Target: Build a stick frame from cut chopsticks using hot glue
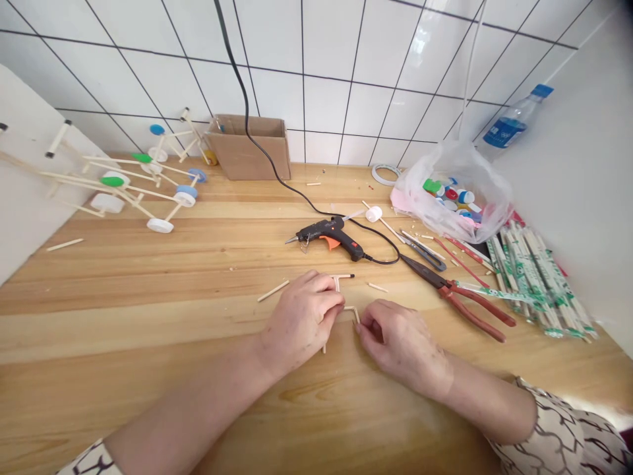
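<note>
Logging the stick frame (350, 308) first: thin wooden sticks set at angles, one end dark-tipped, sitting at 12 o'clock on my head-camera feed, on the wooden tabletop (123, 323). Left hand (299, 323) covers its middle from 9 o'clock, fingers (332, 300) curled and pressed together over the sticks; I cannot tell how many sticks lie beneath them. Right hand (403, 346) comes in from 3 o'clock, thumb and forefinger (362, 324) pinching the frame's bend, the other fingers loosely curled. The hands are just apart, with the frame bridging them.

Risks, as I judge them: a slackened pinch could let the sticks slip out of line, and too hard a squeeze could snap one. The glue gun (329, 237) lies near at 12 o'clock, so a careless reach could meet its nozzle. Its black cord (267, 145) trails across the table, and a snagged wrist could drag the gun. A loose stick (273, 290) at 10 o'clock could get knocked.

Farther out: red-handled pliers (475, 307) at 2 o'clock, paper-wrapped chopsticks (539, 277) beyond them, a plastic bag of bottle caps (452, 198) at 1 o'clock, and stick carts (128, 178) with cap wheels at 10 o'clock.
</note>
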The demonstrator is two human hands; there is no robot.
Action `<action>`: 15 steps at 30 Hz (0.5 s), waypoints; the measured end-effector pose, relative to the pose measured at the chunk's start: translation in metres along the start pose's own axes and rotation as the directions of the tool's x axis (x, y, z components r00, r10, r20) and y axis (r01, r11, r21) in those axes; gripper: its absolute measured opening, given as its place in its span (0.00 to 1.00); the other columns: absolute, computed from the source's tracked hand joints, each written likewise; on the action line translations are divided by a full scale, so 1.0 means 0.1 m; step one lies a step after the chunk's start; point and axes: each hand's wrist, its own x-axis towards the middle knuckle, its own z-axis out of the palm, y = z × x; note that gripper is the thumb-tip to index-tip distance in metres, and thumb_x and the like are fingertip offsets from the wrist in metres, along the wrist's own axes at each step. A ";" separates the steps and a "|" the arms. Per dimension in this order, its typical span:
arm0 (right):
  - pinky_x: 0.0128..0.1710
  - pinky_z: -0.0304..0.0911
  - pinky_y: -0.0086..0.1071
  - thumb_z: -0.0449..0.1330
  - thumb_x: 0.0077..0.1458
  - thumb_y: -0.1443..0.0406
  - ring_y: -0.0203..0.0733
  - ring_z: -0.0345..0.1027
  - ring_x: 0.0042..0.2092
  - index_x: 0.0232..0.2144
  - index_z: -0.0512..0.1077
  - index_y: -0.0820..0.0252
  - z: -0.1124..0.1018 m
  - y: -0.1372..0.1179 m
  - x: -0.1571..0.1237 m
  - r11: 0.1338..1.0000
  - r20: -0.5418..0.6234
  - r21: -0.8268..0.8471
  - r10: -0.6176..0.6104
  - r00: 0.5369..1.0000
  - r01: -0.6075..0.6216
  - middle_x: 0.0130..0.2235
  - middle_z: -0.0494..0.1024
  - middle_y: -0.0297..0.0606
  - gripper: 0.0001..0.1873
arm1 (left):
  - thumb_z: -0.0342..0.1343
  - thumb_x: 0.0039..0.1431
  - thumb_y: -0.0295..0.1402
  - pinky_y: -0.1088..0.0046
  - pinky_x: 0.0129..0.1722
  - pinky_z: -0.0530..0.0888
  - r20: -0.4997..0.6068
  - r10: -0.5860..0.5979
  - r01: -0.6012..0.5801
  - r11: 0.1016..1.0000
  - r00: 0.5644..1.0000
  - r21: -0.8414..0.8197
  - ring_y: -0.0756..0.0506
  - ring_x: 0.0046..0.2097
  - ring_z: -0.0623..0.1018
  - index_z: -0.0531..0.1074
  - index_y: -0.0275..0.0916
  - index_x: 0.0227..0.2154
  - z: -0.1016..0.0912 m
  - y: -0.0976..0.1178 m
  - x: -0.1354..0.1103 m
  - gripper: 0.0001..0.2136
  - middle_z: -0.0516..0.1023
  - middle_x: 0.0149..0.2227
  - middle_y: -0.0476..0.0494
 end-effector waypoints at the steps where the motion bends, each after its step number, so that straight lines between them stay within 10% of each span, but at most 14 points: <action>1: 0.28 0.51 0.29 0.54 0.53 0.67 0.37 0.64 0.27 0.24 0.66 0.59 0.01 0.00 0.00 1.000 -0.002 -0.001 0.001 1.000 -0.001 0.26 0.73 0.34 0.06 | 0.52 0.57 0.21 0.70 0.34 0.69 0.003 0.003 -0.003 1.000 1.000 -0.003 0.46 0.34 0.70 0.74 0.35 0.24 0.01 0.00 0.00 0.10 0.73 0.28 0.46; 15: 0.28 0.52 0.30 0.54 0.53 0.67 0.38 0.64 0.28 0.24 0.66 0.60 0.03 0.02 -0.02 0.999 -0.018 -0.011 -0.042 0.999 0.041 0.26 0.73 0.35 0.06 | 0.53 0.57 0.22 0.71 0.33 0.67 0.053 -0.012 0.012 1.000 0.999 0.002 0.47 0.33 0.69 0.74 0.36 0.23 0.07 -0.04 0.01 0.10 0.72 0.28 0.47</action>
